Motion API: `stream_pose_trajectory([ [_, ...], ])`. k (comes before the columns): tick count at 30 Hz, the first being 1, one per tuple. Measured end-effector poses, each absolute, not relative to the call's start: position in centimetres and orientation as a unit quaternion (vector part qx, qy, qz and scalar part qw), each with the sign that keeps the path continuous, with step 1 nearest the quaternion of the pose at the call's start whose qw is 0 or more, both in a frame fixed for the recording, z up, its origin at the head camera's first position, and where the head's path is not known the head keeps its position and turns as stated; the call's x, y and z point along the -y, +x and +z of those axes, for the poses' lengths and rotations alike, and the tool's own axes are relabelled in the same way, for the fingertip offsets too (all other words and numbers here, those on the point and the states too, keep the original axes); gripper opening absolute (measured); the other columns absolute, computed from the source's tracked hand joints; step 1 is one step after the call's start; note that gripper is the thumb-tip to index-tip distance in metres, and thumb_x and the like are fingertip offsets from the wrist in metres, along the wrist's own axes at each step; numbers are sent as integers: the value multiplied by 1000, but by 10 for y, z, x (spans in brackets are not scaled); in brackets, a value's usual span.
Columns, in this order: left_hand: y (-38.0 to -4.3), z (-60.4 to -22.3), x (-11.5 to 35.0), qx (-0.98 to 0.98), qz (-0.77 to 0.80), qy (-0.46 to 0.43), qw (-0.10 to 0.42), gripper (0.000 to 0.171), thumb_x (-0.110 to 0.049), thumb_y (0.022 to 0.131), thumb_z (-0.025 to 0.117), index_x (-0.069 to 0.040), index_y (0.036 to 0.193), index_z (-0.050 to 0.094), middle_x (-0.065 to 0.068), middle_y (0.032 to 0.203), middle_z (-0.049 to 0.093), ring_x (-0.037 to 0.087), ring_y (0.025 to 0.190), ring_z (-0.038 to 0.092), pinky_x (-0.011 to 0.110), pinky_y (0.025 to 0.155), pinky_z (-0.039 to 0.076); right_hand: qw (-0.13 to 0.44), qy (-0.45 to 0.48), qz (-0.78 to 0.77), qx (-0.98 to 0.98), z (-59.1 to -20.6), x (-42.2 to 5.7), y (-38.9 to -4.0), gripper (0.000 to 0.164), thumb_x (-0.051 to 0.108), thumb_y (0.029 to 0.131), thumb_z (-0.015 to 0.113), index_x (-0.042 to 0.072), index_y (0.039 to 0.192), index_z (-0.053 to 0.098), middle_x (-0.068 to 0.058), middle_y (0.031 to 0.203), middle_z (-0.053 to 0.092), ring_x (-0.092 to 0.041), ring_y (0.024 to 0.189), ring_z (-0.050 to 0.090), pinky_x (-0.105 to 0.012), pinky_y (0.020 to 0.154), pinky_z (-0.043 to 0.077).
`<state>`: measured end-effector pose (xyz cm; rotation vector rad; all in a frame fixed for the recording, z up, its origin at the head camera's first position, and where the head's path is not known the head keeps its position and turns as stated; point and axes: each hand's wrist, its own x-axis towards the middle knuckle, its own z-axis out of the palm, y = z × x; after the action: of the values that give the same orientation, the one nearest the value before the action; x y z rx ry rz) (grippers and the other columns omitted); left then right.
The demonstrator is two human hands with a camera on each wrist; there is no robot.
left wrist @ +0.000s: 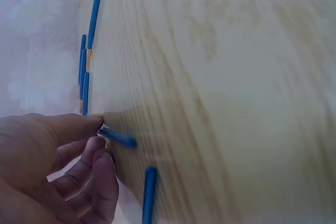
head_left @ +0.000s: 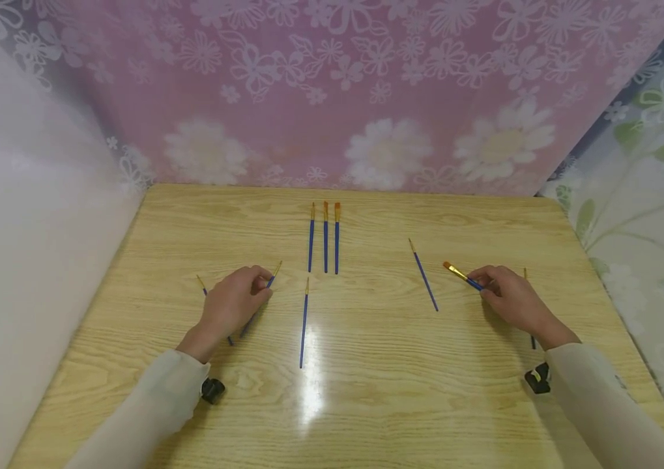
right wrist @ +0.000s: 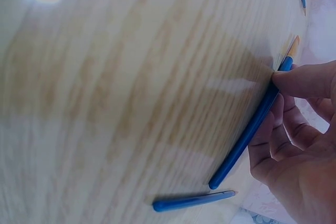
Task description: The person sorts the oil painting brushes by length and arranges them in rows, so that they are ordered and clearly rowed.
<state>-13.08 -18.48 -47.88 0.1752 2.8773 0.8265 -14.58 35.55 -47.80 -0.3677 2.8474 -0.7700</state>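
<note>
My left hand point(head_left: 232, 299) pinches a thin paintbrush point(head_left: 271, 282) with a blue handle and gold ferrule, its tip pointing away from me. In the left wrist view that brush's blue handle point(left wrist: 121, 138) is foreshortened between thumb and fingers, close over the table. My right hand point(head_left: 510, 293) holds a wider flat paintbrush point(head_left: 474, 284) with orange bristles, pinched near the ferrule and aimed to the left. Its long blue handle point(right wrist: 247, 132) slants down past the fingers in the right wrist view. One thin brush point(head_left: 203, 286) lies partly hidden under the left hand, another point(head_left: 534, 342) behind the right wrist.
Three brushes stand side by side in a row at the back, a thin one point(head_left: 311, 244) and two flat ones point(head_left: 326, 244). A thin brush point(head_left: 304, 326) lies at the middle, another point(head_left: 425, 280) slants right of it. The wooden table point(head_left: 378, 391) meets a floral cloth point(head_left: 308, 130) behind.
</note>
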Motion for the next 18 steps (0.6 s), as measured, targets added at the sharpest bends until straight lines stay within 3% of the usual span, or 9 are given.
stream_pose_trajectory([
  [5,-130,-480,183,-956,275,78,62,26,-22,106,70,-17,132,74,3,114,76,22,98,72,40,74,56,87,-118,-261,-954,-477,-355,-145,33,-3,105,62,-6,138,63,-30,120,66,-39,99,71,-54,82,58],
  [18,-127,-480,181,-968,238,79,32,17,-17,106,70,-14,120,78,2,107,78,24,98,70,42,75,59,85,-117,-263,-954,-478,-355,-144,33,-3,105,62,-5,138,63,-30,121,65,-42,101,71,-57,85,58],
])
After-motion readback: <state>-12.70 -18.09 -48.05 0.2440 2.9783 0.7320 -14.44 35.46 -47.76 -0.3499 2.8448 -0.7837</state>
